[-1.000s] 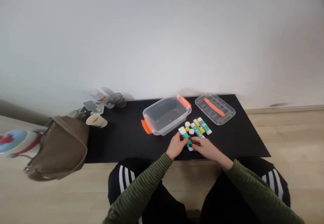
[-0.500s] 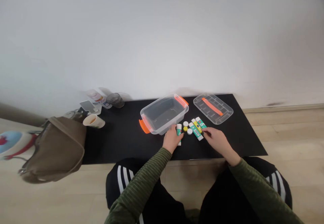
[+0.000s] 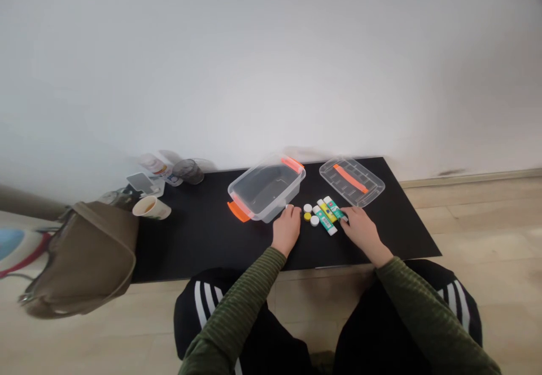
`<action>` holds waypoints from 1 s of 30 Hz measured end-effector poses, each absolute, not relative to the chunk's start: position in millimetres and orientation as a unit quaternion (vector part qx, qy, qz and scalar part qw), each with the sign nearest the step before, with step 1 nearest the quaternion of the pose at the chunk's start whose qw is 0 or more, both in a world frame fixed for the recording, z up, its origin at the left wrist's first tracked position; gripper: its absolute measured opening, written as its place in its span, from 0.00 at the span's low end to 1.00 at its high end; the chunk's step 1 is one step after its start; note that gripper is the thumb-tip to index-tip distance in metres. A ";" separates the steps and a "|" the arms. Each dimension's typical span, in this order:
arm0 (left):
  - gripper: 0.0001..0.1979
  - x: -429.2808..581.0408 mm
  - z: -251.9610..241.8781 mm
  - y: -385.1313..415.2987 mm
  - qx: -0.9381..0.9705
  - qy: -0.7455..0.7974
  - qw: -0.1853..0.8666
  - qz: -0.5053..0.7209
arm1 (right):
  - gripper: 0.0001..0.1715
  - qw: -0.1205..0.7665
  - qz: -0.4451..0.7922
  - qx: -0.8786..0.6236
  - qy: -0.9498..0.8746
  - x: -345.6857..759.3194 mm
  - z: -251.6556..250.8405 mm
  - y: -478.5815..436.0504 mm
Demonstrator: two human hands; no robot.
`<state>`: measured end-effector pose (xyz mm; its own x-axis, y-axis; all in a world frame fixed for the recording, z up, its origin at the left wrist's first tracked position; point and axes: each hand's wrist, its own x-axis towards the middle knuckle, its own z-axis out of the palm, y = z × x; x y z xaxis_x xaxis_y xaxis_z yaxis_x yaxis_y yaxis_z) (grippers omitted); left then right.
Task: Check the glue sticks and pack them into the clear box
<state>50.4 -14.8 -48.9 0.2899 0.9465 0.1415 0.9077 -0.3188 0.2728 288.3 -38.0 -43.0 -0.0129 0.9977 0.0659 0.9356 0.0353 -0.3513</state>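
Three glue sticks (image 3: pixel 326 215), green and yellow, lie side by side on the black mat (image 3: pixel 203 239). Three loose caps (image 3: pixel 310 215), white and yellow, sit just left of them. My left hand (image 3: pixel 287 229) is curled, palm down, over another glue stick whose white end (image 3: pixel 289 207) shows at my fingertips, beside the clear box (image 3: pixel 266 187) with orange handles. My right hand (image 3: pixel 358 229) lies flat with fingers stretched, its tips touching the right-hand end of the glue sticks.
The box's clear lid (image 3: pixel 351 174) with an orange strip lies at the back right. At the left are a brown bag (image 3: pixel 80 256), a paper cup (image 3: pixel 150 208), a dark glass (image 3: pixel 187 170) and small items. A white wall rises behind the mat.
My hands, together on one glue stick a second ago, have parted. The left carried a stick toward the box; the right moved to the row of sticks. The view shifted slightly.
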 end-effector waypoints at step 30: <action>0.11 54.2 -41.7 -20.7 0.596 0.503 0.427 0.457 | 0.13 0.157 0.203 -0.742 -0.620 288.2 -42.1 -36.1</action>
